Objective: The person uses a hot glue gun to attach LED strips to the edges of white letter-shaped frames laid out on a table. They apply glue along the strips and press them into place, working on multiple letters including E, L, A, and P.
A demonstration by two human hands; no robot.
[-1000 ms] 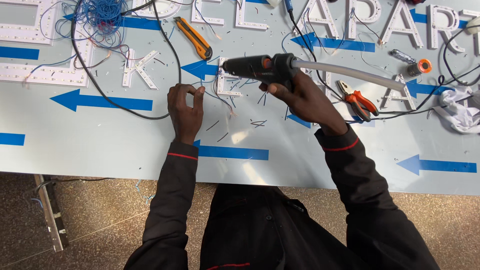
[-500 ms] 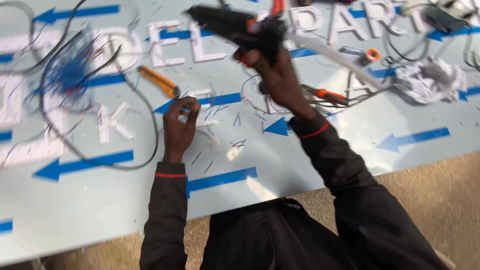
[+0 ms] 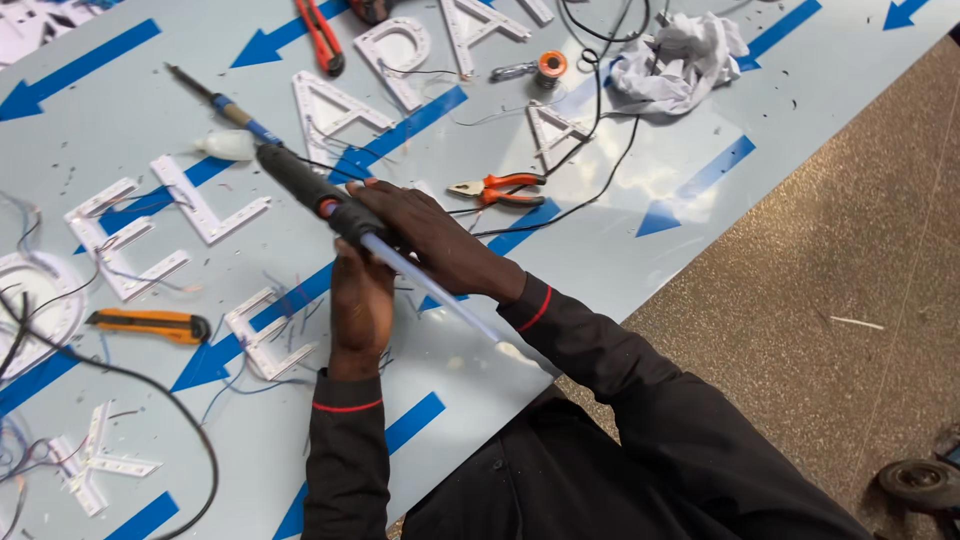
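My right hand (image 3: 435,238) grips a black glue gun (image 3: 300,185) with its nozzle pointing up-left, low over the pale panel (image 3: 600,250). A clear glue stick (image 3: 440,300) sticks out of the gun's back toward me. My left hand (image 3: 360,305) lies just below the gun, back upward. Its fingertips are tucked under the gun's rear, so what they hold is hidden. A white letter E (image 3: 265,335) with thin wires sits just left of that hand.
More white letters (image 3: 205,200) lie across the panel with blue arrows. An orange utility knife (image 3: 150,322) lies left, orange pliers (image 3: 495,187) and black cables right of the gun, a soldering iron (image 3: 215,100) and crumpled white cloth (image 3: 680,55) farther back. Brown floor (image 3: 800,300) is right.
The view has swung, so the panel now runs diagonally. My right hand has brought the glue gun down from the far side until it is right above my left hand.
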